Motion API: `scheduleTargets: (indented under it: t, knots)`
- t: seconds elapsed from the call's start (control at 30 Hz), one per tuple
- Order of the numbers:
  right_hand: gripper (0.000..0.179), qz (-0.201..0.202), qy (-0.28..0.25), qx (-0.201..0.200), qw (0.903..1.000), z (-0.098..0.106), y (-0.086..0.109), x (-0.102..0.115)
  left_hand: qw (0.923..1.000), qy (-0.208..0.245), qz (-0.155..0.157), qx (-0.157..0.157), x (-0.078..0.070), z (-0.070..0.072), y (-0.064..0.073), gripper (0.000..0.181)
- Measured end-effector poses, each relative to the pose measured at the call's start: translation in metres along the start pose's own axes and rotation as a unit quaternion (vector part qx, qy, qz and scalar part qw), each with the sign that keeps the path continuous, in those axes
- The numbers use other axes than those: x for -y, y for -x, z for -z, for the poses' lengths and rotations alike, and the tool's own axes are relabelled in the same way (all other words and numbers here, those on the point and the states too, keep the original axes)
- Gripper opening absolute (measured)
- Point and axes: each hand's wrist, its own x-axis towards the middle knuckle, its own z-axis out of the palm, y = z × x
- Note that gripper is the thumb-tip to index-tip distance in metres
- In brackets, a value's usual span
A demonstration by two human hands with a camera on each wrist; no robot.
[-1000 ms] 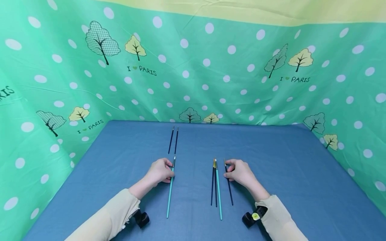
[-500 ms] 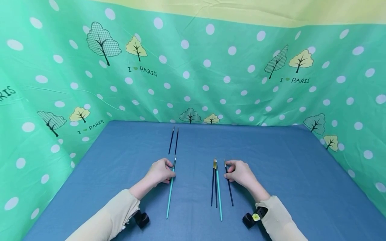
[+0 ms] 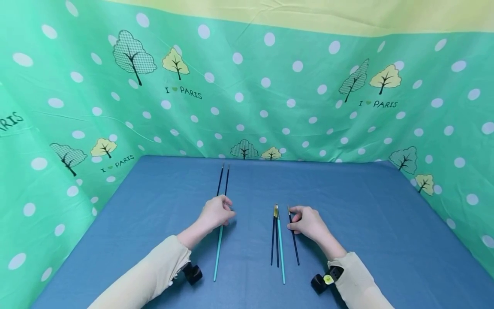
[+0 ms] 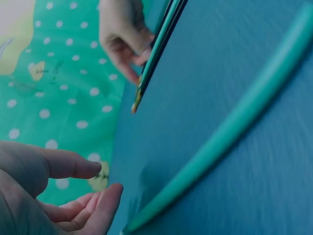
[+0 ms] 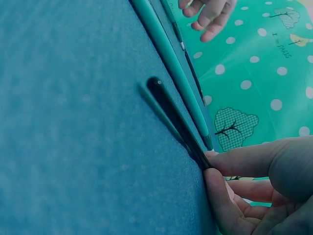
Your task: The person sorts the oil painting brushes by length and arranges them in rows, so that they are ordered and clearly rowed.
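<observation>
My left hand [image 3: 215, 213] hovers over the head end of a teal paintbrush [image 3: 218, 257] lying on the table. Its thumb and fingers [image 4: 80, 166] stand apart with nothing between them in the left wrist view. The hand hides that brush's bristles in the head view. My right hand [image 3: 308, 222] pinches a dark paintbrush [image 3: 295, 249] near its head end, between thumb and fingertips; the dark handle [image 5: 176, 117] points away from the hand in the right wrist view. Just left of it lie another teal paintbrush [image 3: 281, 257] and two dark paintbrushes, close together.
Two thin dark paintbrushes [image 3: 227, 178] lie side by side farther back, beyond my left hand. A blue cloth [image 3: 347, 189] covers the table. Behind it hangs a green dotted curtain [image 3: 293, 86] printed with trees.
My left hand has let go of the teal paintbrush and moved up, forward and slightly right. The brush stays lying in place. My right hand still holds its dark paintbrush.
</observation>
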Motion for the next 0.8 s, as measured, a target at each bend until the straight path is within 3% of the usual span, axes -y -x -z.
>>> scheduleTargets:
  t: [0.13,0.33,0.53,0.8]
  knots:
    - [0.052,-0.002,0.0,0.0,1.0,0.001,0.0,0.0,0.9996,0.0,-0.024,0.016,-0.007,-0.016,-0.002,0.028]
    - [0.052,0.001,0.001,-0.002,1.0,0.001,0.0,0.0,0.9953,0.059,-0.057,0.052,-0.017,-0.041,-0.004,0.027]
    - [0.052,-0.001,-0.003,-0.001,1.0,0.0,0.0,0.0,0.9912,0.091,-0.059,0.075,-0.026,-0.062,-0.007,0.028]
    - [0.052,-0.002,-0.006,-0.006,1.0,0.0,0.0,0.0,0.9941,0.056,-0.05,0.078,-0.033,-0.086,-0.008,0.029]
